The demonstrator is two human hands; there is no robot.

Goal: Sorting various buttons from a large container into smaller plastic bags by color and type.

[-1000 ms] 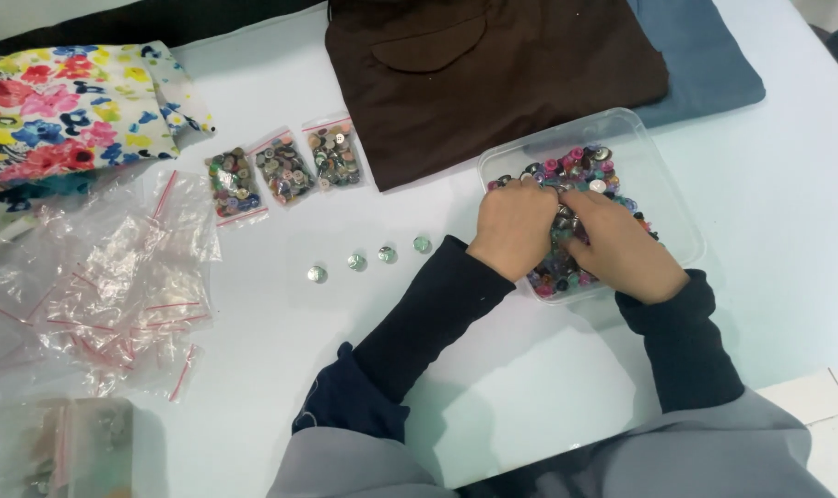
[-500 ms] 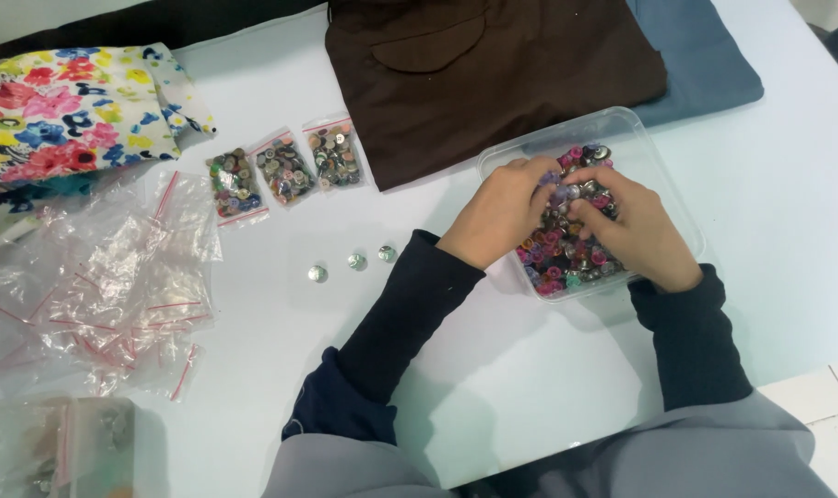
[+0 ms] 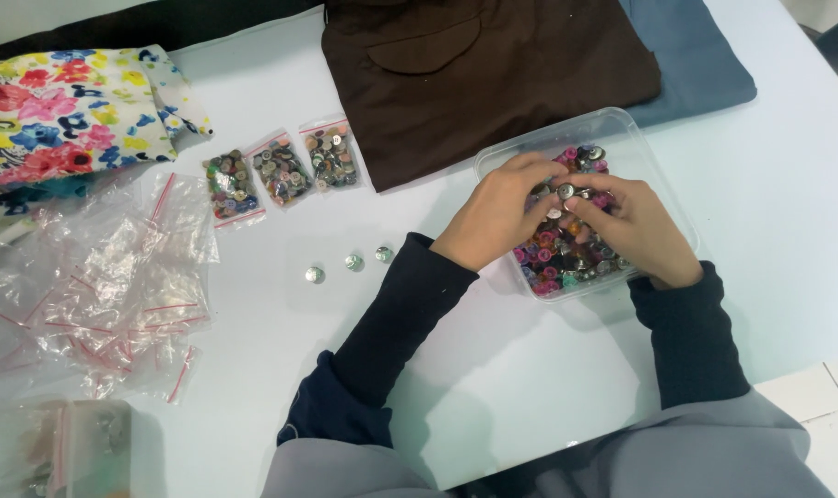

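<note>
A clear plastic tub (image 3: 622, 129) holds a heap of mixed coloured buttons (image 3: 553, 263). Both my hands are inside it. My left hand (image 3: 495, 214) curls over the left side of the heap, fingertips down among the buttons. My right hand (image 3: 638, 229) lies on the right side, its thumb and fingertips pinched at a silvery button (image 3: 564, 191) where the two hands meet. What my left fingers hold is hidden. Three loose silvery buttons (image 3: 353, 262) lie in a row on the table to the left of my left sleeve.
Three small filled button bags (image 3: 283, 172) lie in a row beyond the loose buttons. A pile of empty clear zip bags (image 3: 96, 277) covers the left side. Floral cloth (image 3: 69, 111) is far left, brown cloth (image 3: 493, 74) and blue cloth (image 3: 696, 55) behind the tub.
Both hands have shifted from the tub's near side toward its middle and come together. My left forearm has swung left, now covering a fourth loose button seen earlier.
</note>
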